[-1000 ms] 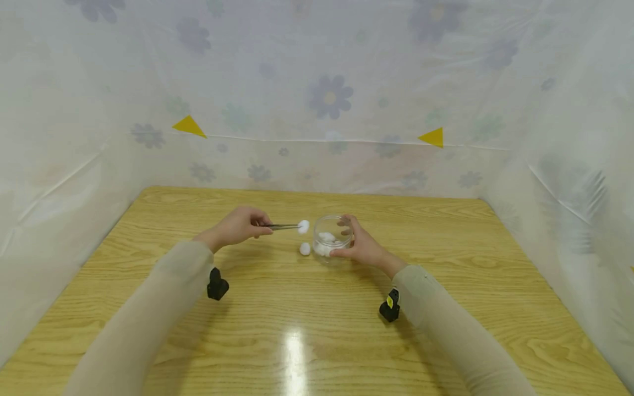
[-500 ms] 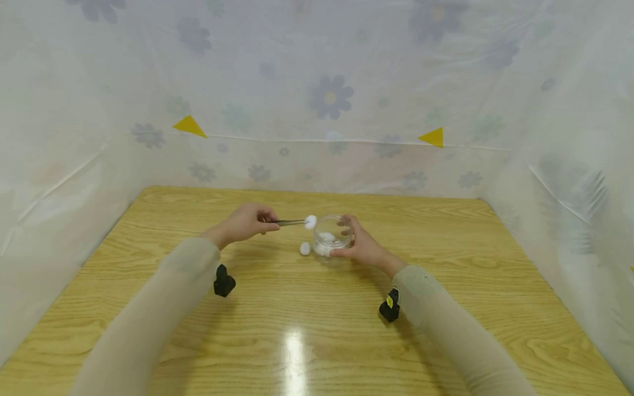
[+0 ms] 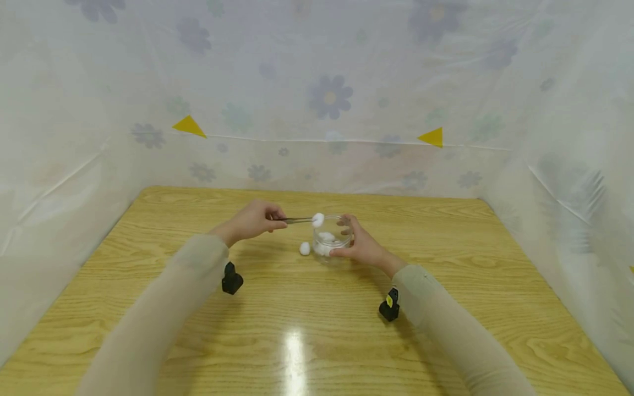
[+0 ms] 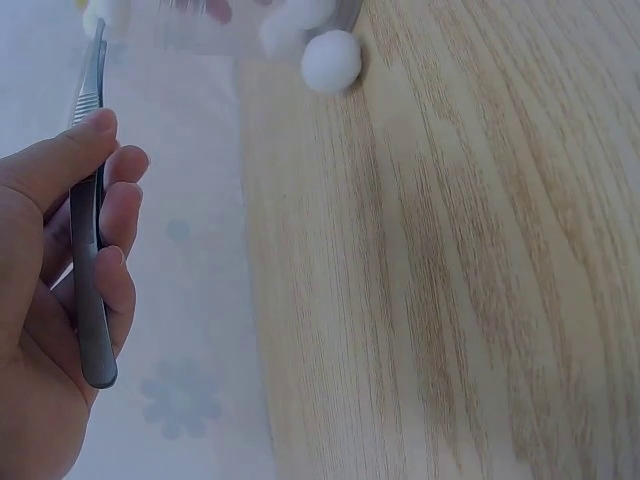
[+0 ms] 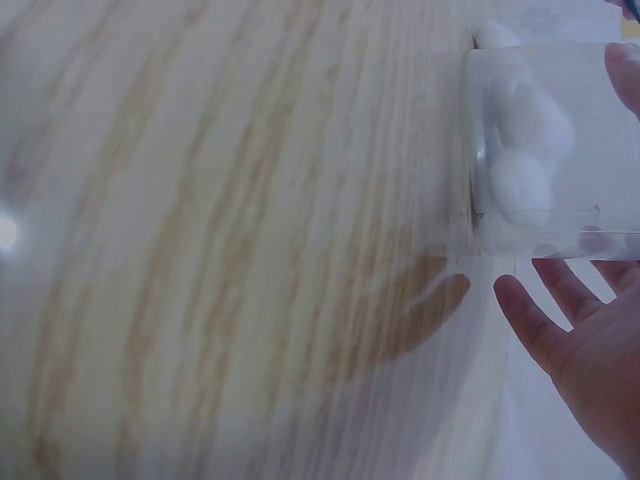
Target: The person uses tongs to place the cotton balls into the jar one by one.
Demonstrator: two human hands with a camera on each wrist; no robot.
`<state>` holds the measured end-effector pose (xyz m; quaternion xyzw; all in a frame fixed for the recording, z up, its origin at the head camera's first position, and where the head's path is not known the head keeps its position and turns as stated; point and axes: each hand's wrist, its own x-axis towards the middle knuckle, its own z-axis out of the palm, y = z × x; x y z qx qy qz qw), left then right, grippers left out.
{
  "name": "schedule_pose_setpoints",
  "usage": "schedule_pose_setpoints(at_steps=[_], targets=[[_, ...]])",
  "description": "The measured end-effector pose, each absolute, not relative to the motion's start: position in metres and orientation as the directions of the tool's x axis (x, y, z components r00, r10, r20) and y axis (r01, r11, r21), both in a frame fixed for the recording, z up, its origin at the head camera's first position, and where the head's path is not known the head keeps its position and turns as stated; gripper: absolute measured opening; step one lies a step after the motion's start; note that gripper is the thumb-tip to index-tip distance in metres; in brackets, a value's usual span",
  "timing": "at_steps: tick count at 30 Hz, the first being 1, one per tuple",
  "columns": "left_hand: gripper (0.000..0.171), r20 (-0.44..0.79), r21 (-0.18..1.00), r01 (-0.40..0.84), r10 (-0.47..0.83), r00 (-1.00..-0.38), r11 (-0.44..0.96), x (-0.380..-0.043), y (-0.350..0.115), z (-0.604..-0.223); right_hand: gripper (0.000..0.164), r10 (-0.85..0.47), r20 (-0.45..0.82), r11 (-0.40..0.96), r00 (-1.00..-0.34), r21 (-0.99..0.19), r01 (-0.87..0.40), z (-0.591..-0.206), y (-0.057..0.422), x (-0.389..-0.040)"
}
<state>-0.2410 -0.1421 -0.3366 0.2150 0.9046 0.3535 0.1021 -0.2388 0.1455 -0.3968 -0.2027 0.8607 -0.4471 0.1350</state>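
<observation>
My left hand (image 3: 255, 218) pinches metal tweezers (image 4: 92, 250) between thumb and fingers. Their tips hold a white cotton ball (image 3: 318, 220), which overlaps the left rim of a clear jar (image 3: 333, 258) in the head view. Around the jar's right side curl the thumb and fingers of my right hand (image 3: 364, 243), steadying it upright on the table. Inside the jar lie several cotton balls (image 5: 520, 185). One loose cotton ball (image 3: 304, 248) sits on the wood just left of the jar, and it shows near the top of the left wrist view.
A wooden table (image 3: 297, 308) stretches beneath both arms. Pale flowered curtain (image 3: 277, 82) stands behind it and along both sides, with two yellow triangles on the back. Black wrist cameras (image 3: 231, 279) hang under the sleeves.
My left hand has moved right and slightly away, carrying the tweezers and cotton ball from left of the jar to its rim. The right hand, jar and loose ball have stayed put.
</observation>
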Motion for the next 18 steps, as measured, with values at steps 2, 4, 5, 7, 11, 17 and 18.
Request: schedule_pose_setpoints(at_steps=[2, 4, 5, 7, 11, 17, 18], targets=[[0.015, -0.025, 0.682, 0.322, 0.461, -0.887, 0.657, -0.242, -0.139, -0.337, 0.088, -0.467, -0.055, 0.52, -0.882, -0.824, -0.224, -0.396, 0.146, -0.239], [0.014, -0.023, 0.682, 0.321, 0.458, -0.889, 0.657, -0.243, -0.136, -0.337, 0.088, -0.474, -0.051, 0.52, -0.879, -0.822, -0.233, -0.396, 0.146, -0.238], [0.014, -0.023, 0.683, 0.32, 0.457, -0.889, 0.657, -0.243, -0.135, -0.337, 0.088, -0.474, -0.052, 0.518, -0.879, -0.824, -0.231, -0.395, 0.146, -0.238], [0.014, -0.023, 0.686, 0.321, 0.461, -0.887, 0.653, -0.243, -0.132, -0.337, 0.088, -0.474, -0.049, 0.515, -0.879, -0.825, -0.231, -0.395, 0.146, -0.238], [0.015, -0.024, 0.692, 0.324, 0.468, -0.883, 0.646, -0.244, -0.127, -0.338, 0.087, -0.489, -0.014, 0.511, -0.872, -0.815, -0.273, -0.396, 0.146, -0.236], [0.015, -0.023, 0.693, 0.321, 0.466, -0.885, 0.645, -0.244, -0.121, -0.338, 0.087, -0.486, -0.01, 0.503, -0.874, -0.82, -0.271, -0.397, 0.146, -0.237], [0.016, -0.025, 0.694, 0.319, 0.466, -0.885, 0.645, -0.244, -0.12, -0.337, 0.087, -0.483, -0.021, 0.5, -0.875, -0.828, -0.256, -0.397, 0.146, -0.238]])
